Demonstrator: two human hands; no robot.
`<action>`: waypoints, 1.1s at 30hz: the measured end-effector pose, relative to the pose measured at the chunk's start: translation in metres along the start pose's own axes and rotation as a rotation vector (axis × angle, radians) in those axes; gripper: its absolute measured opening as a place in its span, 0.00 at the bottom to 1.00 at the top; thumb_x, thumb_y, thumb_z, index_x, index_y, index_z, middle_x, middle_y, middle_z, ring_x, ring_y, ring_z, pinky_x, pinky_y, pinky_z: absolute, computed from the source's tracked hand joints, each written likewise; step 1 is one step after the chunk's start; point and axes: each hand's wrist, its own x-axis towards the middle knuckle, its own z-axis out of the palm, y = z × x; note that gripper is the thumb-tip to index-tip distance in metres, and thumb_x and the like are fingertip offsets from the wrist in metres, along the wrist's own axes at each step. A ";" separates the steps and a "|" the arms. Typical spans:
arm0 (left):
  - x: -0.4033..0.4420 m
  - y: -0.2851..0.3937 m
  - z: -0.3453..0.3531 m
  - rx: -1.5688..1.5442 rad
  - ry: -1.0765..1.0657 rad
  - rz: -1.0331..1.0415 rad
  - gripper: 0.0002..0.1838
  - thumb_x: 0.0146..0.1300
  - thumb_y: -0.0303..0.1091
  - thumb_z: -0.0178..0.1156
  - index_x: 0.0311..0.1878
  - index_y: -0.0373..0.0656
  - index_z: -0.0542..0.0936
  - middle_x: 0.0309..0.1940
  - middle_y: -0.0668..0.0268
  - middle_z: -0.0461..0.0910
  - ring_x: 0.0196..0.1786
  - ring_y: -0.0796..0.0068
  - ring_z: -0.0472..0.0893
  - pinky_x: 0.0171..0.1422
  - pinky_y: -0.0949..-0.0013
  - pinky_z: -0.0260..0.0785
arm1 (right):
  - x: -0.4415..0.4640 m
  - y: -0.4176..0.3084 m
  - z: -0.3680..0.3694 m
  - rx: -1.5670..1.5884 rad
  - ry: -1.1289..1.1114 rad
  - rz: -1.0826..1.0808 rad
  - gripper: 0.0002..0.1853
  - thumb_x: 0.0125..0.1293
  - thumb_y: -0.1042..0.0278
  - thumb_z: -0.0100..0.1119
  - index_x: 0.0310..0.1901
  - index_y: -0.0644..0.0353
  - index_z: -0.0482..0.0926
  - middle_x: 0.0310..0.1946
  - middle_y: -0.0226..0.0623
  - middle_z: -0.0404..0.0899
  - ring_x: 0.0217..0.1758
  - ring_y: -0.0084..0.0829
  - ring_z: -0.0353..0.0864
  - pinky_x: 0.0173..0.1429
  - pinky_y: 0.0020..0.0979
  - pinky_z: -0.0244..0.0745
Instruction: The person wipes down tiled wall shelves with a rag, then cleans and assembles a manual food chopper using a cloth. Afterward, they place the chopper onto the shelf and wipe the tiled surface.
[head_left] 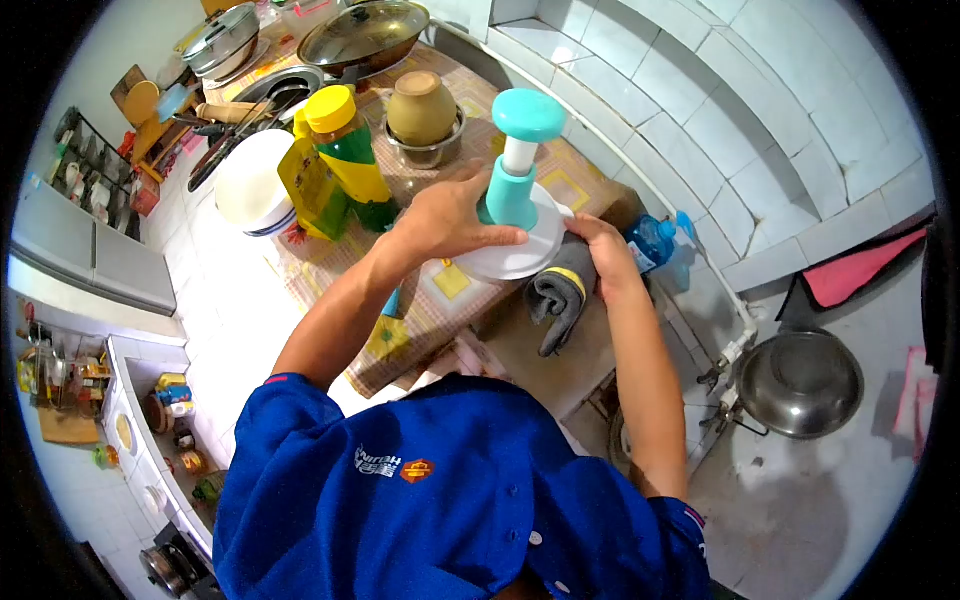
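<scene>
A white round lid with a turquoise push handle [513,200] stands out in front of me over the table's edge, its mushroom-shaped knob on top. My left hand [450,218] is closed round its left side, thumb lying across the base of the handle. At the lid's right rim, my right hand [606,252] is closed on a rolled grey cloth [562,288] with a yellow stripe. The cloth hangs below the rim. The right fingertips reach the white edge. What lies under the lid is hidden.
The checked tablecloth [440,300] carries a yellow-capped bottle [345,150], a yellow-green packet [312,190], a white bowl [255,180], a brown pot [422,108] in a metal bowl, and a lidded pan [365,38]. Right: a blue bottle [650,243], a pipe tap [735,355] and a steel basin [800,383].
</scene>
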 end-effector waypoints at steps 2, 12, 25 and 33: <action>0.000 -0.003 0.011 0.063 0.019 -0.026 0.44 0.52 0.65 0.68 0.62 0.39 0.74 0.59 0.45 0.75 0.59 0.42 0.77 0.63 0.52 0.69 | -0.005 0.007 -0.006 0.010 0.043 -0.004 0.11 0.67 0.67 0.58 0.43 0.64 0.84 0.40 0.36 0.84 0.40 0.27 0.82 0.48 0.29 0.76; -0.004 -0.007 0.020 0.153 0.077 -0.061 0.46 0.51 0.69 0.66 0.66 0.45 0.74 0.68 0.41 0.67 0.65 0.39 0.73 0.68 0.50 0.68 | -0.061 -0.047 0.004 0.373 0.534 -0.660 0.18 0.72 0.56 0.60 0.53 0.61 0.78 0.41 0.32 0.81 0.42 0.28 0.81 0.53 0.32 0.76; -0.007 -0.003 0.017 0.100 0.085 -0.139 0.39 0.49 0.57 0.70 0.65 0.52 0.75 0.68 0.40 0.66 0.64 0.37 0.73 0.67 0.51 0.69 | -0.066 0.003 0.047 -0.997 0.287 -0.774 0.17 0.62 0.73 0.65 0.52 0.65 0.77 0.47 0.46 0.81 0.48 0.43 0.82 0.56 0.37 0.75; -0.007 -0.011 0.023 0.158 0.170 -0.039 0.35 0.54 0.55 0.66 0.64 0.48 0.75 0.65 0.42 0.71 0.62 0.41 0.75 0.64 0.50 0.70 | -0.080 -0.106 0.115 -0.776 0.323 -1.089 0.18 0.63 0.65 0.67 0.52 0.62 0.77 0.44 0.40 0.82 0.44 0.30 0.83 0.53 0.30 0.76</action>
